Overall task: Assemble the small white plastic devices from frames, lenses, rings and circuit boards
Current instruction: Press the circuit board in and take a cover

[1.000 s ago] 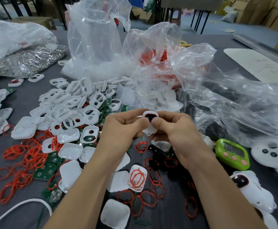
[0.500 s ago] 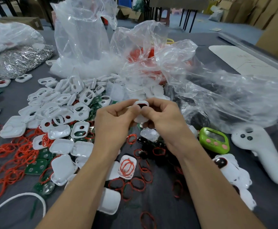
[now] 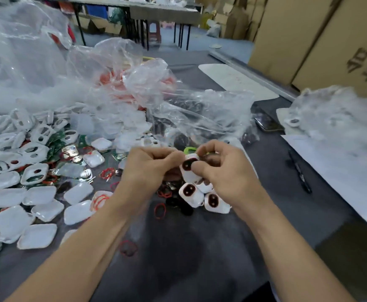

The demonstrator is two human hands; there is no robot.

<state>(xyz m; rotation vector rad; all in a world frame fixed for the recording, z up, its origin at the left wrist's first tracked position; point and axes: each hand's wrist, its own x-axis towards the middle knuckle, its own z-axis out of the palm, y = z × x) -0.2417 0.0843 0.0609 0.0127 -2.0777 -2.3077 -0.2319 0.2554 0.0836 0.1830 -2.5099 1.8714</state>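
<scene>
A small white device [image 3: 189,168] with a dark lens sits between both hands at the middle of the view. My left hand [image 3: 150,168] pinches its left side and my right hand [image 3: 224,171] pinches its right side, thumb on the front. Just below lie assembled white devices [image 3: 190,194] with dark lenses, another [image 3: 214,202] beside it. White frames [image 3: 34,173] and white back covers [image 3: 38,235] are heaped at the left, with green circuit boards [image 3: 56,147] and red rings [image 3: 160,211] scattered among them.
Crumpled clear plastic bags [image 3: 117,88] rise behind the hands, one with red rings inside. A green timer [image 3: 189,150] peeks above the hands. A black pen [image 3: 299,173] lies on white paper [image 3: 339,177] at the right, beside another bag [image 3: 339,118]. Cardboard boxes [image 3: 322,40] stand far right.
The view has swung right and both hands have moved right with the device, now above the finished devices. The grip on the device is kept.
</scene>
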